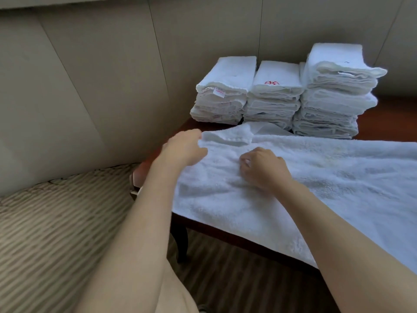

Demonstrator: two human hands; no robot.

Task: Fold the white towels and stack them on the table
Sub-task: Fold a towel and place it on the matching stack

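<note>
Right now a person is leaning over the dark wooden table (237,239), and I am taking this table as my landmark for everything. Nearest to me, below the table's near edge, the striped carpet (56,222) is lying, and one curved table leg (182,242) is standing on it. Two bare forearms are reaching from below toward the tabletop.

On the near part of the table a big white towel (327,188) is lying spread, and its near edge is hanging a little over the table's near edge. The right hand (262,169) is resting on this towel, toward the table's left end; its fingers are curled down into the cloth and seem to be pinching a small bunch of it. The left hand (182,147) is at the table's left end, with curled fingers grasping the towel's far left corner (225,137), which is folding over a little there.

Further back on the table, behind the spread towel, three stacks of folded white towels are standing side by side, touching each other: the left stack (222,91) with a small label, the middle stack (274,96) with a red mark on top, and the right stack (334,91), the tallest one. Behind the table a beige panelled wall (101,75) is rising.
</note>
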